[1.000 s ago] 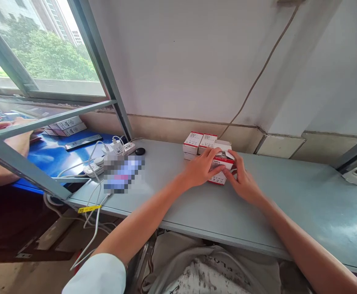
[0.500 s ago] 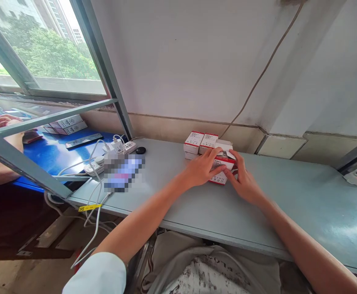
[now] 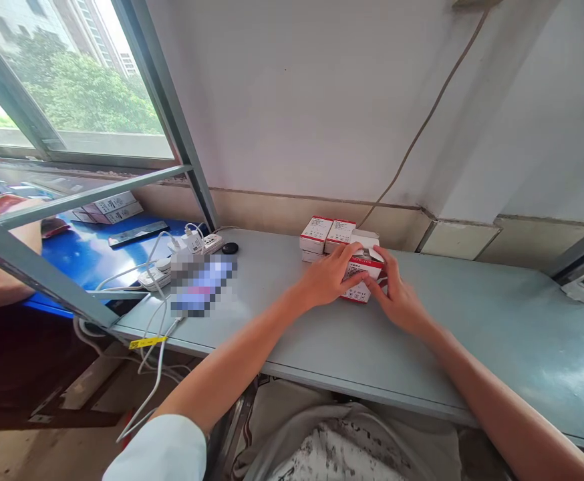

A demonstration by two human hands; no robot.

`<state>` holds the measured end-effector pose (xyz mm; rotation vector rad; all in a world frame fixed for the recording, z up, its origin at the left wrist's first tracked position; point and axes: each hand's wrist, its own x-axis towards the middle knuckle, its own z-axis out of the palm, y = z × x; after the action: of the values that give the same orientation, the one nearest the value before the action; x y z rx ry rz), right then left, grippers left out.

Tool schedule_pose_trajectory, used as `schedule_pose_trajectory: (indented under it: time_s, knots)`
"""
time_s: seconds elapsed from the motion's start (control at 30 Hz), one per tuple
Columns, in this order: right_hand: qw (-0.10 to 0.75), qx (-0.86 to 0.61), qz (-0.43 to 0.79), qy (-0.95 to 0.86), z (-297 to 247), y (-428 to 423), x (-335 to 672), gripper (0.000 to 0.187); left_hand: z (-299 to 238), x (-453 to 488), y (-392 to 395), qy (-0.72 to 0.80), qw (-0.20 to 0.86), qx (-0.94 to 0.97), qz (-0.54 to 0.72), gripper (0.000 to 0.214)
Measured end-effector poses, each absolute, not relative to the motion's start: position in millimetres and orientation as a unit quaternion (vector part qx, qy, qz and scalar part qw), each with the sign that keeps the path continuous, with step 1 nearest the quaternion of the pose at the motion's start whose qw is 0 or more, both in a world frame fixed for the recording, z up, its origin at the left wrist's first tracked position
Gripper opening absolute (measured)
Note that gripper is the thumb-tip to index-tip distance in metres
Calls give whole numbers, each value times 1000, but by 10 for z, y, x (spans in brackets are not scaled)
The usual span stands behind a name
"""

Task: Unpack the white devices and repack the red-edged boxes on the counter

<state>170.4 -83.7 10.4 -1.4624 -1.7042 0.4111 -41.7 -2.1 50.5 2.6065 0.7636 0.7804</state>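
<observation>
Between my hands stands a white and red cardboard box [image 3: 359, 292] with its top flaps raised. Fingers of my left hand [image 3: 333, 272] wrap its left side and upper edge, the thumb lying across the printed front. My right hand [image 3: 398, 295] grips the right side, thumb at the front and fingers up at the open top. What is inside the box cannot be made out. Just behind and to the left, similar closed boxes [image 3: 317, 229] are stacked against one another on the grey table [image 3: 272, 314].
To the left lie a pixelated phone [image 3: 204, 286], a black round object [image 3: 230, 248] and a white power strip [image 3: 212, 242] with cables. A metal frame post [image 3: 169, 113] divides off a blue table [image 3: 89, 257], where another person's arm [image 3: 1, 267] rests. A wall rises behind.
My hands keep almost the same hold on the open box, which barely shifts. At the far left, the other person's hand has moved slightly.
</observation>
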Motion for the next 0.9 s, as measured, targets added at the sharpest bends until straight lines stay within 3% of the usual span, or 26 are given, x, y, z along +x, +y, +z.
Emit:
schedule_pose_trajectory:
  time_s: [0.9]
  knots:
    - [414,-577,156,-687,101,-838,1714,80,521,-415,-22,269,157,911,271,59]
